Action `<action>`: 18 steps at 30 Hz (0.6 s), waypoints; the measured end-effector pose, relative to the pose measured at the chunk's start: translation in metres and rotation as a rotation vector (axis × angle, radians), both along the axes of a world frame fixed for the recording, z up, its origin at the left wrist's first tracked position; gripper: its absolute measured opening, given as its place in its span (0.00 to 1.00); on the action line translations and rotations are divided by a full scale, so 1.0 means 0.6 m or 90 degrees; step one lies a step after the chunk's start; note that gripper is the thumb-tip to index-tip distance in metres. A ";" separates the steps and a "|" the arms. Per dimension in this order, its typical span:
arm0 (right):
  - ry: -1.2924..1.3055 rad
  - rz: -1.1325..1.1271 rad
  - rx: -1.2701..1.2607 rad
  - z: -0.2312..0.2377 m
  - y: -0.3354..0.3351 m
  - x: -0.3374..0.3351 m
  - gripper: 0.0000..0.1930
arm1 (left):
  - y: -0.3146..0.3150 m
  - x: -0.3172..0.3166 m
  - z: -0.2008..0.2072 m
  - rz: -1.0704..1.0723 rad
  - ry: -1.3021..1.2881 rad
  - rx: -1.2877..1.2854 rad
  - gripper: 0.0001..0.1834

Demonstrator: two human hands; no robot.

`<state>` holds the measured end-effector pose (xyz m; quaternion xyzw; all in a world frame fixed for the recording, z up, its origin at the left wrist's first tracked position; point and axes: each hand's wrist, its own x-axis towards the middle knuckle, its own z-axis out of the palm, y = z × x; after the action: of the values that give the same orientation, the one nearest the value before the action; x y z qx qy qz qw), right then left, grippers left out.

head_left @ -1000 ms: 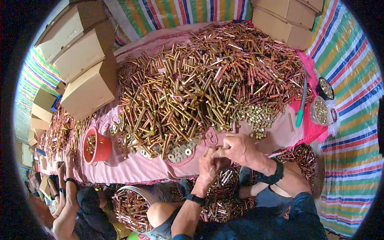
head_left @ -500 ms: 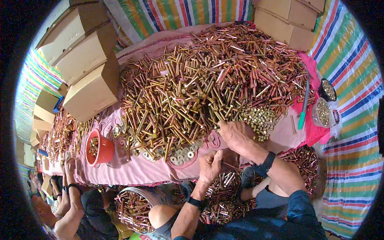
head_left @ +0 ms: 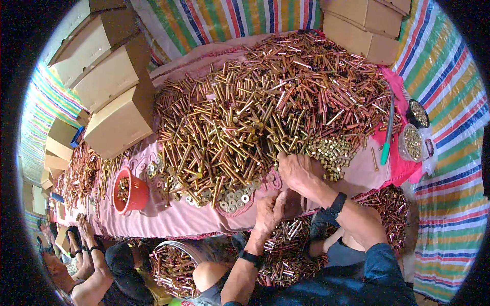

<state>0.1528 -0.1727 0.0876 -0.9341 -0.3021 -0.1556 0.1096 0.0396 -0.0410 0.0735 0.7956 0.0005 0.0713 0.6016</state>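
Observation:
My right hand (head_left: 300, 172) is closed over the near edge of the pink cloth, between a heap of long brass-coloured bolts (head_left: 219, 148) and a patch of small brass-coloured nuts (head_left: 332, 155). Its fingertips curl down and hide whatever they hold. Just to the left and nearer, my left hand (head_left: 269, 211) is held at the table edge with thumb and fingers drawn together; I cannot make out what is in it. Flat metal washers (head_left: 237, 200) lie on the cloth left of my hands.
A red plastic basket (head_left: 137, 198) holds small metal parts. Cardboard boxes (head_left: 120, 122) stand stacked at left. A green-handled tool (head_left: 385, 153) and a clear tub of nuts (head_left: 411, 144) lie at right. A bucket of bolts (head_left: 171, 268) stands below; another person's arms (head_left: 94, 260) show at left.
The whole view has shifted slightly. My left thumb and fingers have moved a little, while my right hand stays almost where it was. The other person's hands at left have moved slightly.

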 end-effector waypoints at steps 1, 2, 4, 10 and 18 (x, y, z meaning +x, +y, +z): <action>0.044 -0.026 0.022 0.006 0.006 0.002 0.09 | -0.001 0.001 -0.006 0.032 -0.013 -0.039 0.18; 0.089 -0.049 0.045 0.011 0.012 0.000 0.07 | 0.010 -0.001 -0.023 0.044 -0.019 -0.019 0.18; 0.222 -0.069 0.159 0.045 0.008 -0.009 0.07 | 0.005 -0.003 -0.017 0.080 0.079 -0.139 0.16; 0.249 -0.058 0.165 0.038 -0.020 -0.009 0.07 | -0.008 0.006 -0.025 0.161 0.002 -0.019 0.11; 0.124 0.006 0.058 0.030 -0.009 -0.013 0.09 | -0.014 0.006 -0.004 0.190 -0.043 0.033 0.10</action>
<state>0.1450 -0.1779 0.1054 -0.9374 -0.2871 -0.0774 0.1815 0.0434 -0.0493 0.0712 0.7993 0.0962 0.1865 0.5630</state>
